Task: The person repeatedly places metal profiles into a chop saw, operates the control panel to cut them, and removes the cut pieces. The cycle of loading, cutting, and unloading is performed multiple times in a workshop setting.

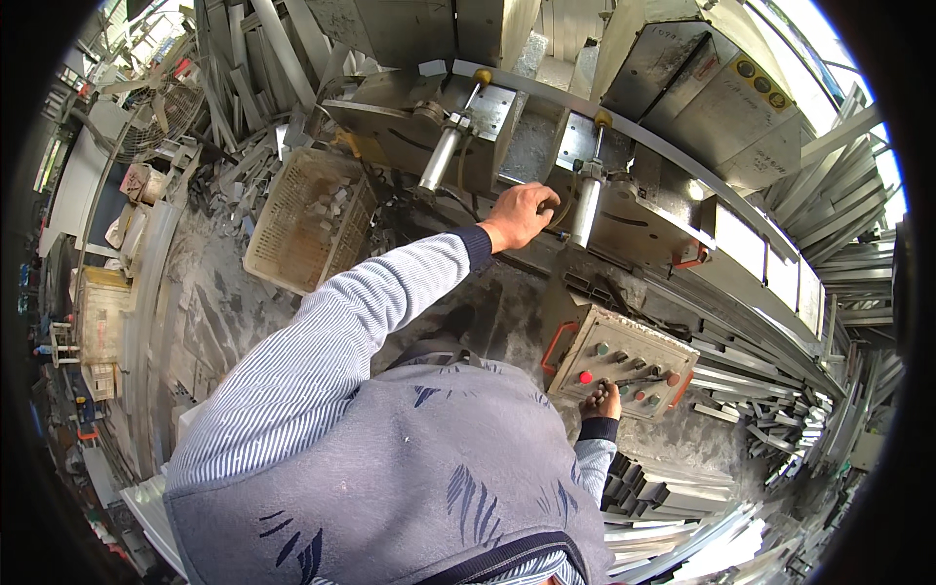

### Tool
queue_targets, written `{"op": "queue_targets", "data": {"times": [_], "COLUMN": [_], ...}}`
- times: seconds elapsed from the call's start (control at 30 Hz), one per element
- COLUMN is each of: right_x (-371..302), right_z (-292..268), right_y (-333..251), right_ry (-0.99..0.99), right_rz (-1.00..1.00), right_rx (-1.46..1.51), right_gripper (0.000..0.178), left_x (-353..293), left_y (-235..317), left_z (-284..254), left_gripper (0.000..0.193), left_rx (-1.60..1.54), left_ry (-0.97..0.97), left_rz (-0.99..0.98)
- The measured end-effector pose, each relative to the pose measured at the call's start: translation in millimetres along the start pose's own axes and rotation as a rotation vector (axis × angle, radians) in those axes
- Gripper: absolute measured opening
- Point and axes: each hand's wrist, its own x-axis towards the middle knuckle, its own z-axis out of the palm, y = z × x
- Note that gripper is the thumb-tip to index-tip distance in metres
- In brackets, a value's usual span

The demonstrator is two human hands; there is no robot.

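Apron [400, 439]: grey.
Crate [344, 244]: pale offcuts [333, 205] inside, left of left hand [522, 215].
Control box [629, 336]: scuffed, coloured buttons [585, 377], at right hand [601, 400].
Left hand: curled near silver cylinder [585, 210]; grasp unclear.
Right hand: fingers bent; grasp unclear.

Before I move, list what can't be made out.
Head view:
Anything inside the left hand: hidden by its curled grip.
Control panel under the right hand: covered by it.
Scraps in the crate: too small to identify.
Metal bars, far right: cut off by the dark edge.
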Motion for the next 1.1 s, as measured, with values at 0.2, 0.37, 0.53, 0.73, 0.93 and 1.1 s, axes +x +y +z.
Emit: {"op": "queue_targets", "data": {"times": [0.2,0.37,0.53,0.73,0.93,1.1], "right_x": [4,-13,-17,-11,-1,-10], "right_z": [2,13,22,13,8,24], "right_y": [3,3,0,1,5,3], "right_ry": [0.071,0.12,0.174,0.225,0.334,0.351], "right_rz": [0.009,0.017,0.032,-0.011,-0.061,-0.077], "right_rx": [0.078,0.066,0.038,0.056,0.063,0.013], "right_gripper": [0.014,0.014,0.017,0.012,0.012,0.012], "left_x": [126,200,251,280,276,276], "left_y": [-33,-72,-98,-115,-127,-124], "left_z": [-20,-17,4,16,14,9], "left_gripper": [0.037,0.045,0.043,0.021,0.012,0.012], "left_rx": [0.366,0.619,0.767,0.706,0.638,0.615], "left_ry": [0.075,0.018,-0.153,-0.303,-0.18,-0.196], "left_rz": [0.118,0.172,0.131,0.118,0.211,0.221]}}
